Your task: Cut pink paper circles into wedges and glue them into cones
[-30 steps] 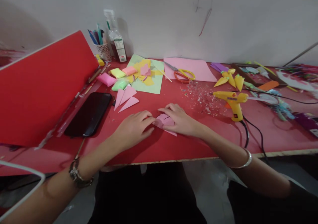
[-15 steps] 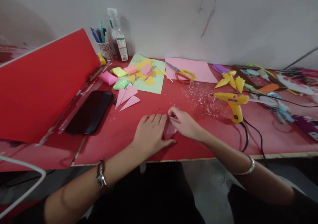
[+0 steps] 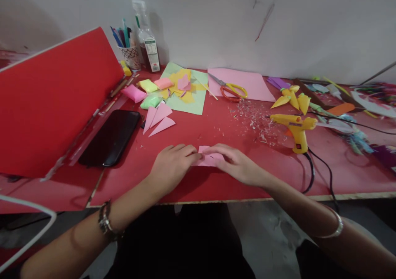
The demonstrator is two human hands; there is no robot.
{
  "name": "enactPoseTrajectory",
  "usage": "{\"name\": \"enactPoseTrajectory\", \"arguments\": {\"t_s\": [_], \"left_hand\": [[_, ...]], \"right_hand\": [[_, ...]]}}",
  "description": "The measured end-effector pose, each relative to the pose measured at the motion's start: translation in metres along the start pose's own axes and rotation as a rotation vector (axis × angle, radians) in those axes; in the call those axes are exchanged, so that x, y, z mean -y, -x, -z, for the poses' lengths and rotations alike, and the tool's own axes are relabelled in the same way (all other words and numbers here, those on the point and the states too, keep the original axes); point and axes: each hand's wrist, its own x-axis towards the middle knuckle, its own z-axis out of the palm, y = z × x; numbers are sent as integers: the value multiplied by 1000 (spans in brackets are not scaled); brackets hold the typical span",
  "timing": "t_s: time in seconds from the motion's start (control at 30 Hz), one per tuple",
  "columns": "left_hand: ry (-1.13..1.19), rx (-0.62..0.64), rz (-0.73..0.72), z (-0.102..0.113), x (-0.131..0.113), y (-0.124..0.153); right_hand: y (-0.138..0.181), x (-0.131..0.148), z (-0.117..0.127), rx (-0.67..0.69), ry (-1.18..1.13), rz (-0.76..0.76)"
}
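A small piece of pink paper (image 3: 209,160) with a short dark mark lies between my hands near the table's front edge. My left hand (image 3: 171,165) grips its left side between thumb and bent fingers. On the right side, my right hand (image 3: 239,165) holds the paper, its fingers reaching over the top and partly covering it. Up and to the left of my hands lie several pink paper cones (image 3: 161,116).
On the red table (image 3: 185,188) are a black phone (image 3: 111,136), scissors (image 3: 233,92) on pink paper, and scattered shavings. A yellow glue gun (image 3: 295,128) with its cable lies right of my right hand. Bagged clay (image 3: 151,100), a bottle (image 3: 149,48) and yellow paper pieces (image 3: 291,99) stand farther back.
My left hand has shifted left, and my right hand has moved slightly right. The pink paper, mostly hidden under my hands before, now shows spread between them. The view has shifted slightly.
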Motion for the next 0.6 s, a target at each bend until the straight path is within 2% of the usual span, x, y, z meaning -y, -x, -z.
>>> {"name": "enactPoseTrajectory", "arguments": {"t_s": [0.1,0.2,0.3,0.43,0.6], "left_hand": [[56,26,-46,0,12,2],[50,67,-80,2,17,2],[45,98,-141,3,17,4],[49,4,-188,2,11,10],[88,-117,-160,-4,4,17]], "right_hand": [[5,-2,3,92,287,166],[7,-6,1,38,615,303],[5,-10,-5,-30,796,437],[2,-11,-9,-2,817,543],[-1,-12,-14,-24,696,491]]}}
